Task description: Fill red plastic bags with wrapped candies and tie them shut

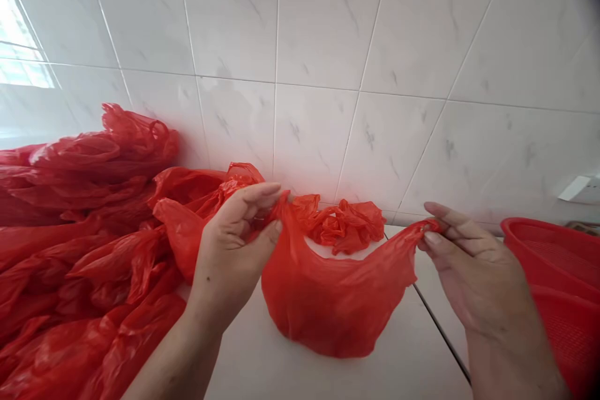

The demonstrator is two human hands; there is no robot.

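Observation:
A red plastic bag (342, 300) hangs stretched between my two hands, its body sagging just over the white surface. My left hand (244, 231) pinches one of its handles between thumb and fingers. At the other side, my right hand (464, 250) grips the opposite handle with thumb and fingertips. Behind the held bag lies a crumpled red plastic bag (351, 225) by the wall. Close to my left hand, more red bags (182, 225) lie loosely bunched. Whether the held bag contains anything cannot be made out.
A large heap of red plastic bags (84, 200) fills the left side. Red perforated plastic baskets (553, 256) stand at the right. The white table (262, 369) has a dark seam and meets a tiled wall (319, 31). A white socket box (581, 190) is at the right.

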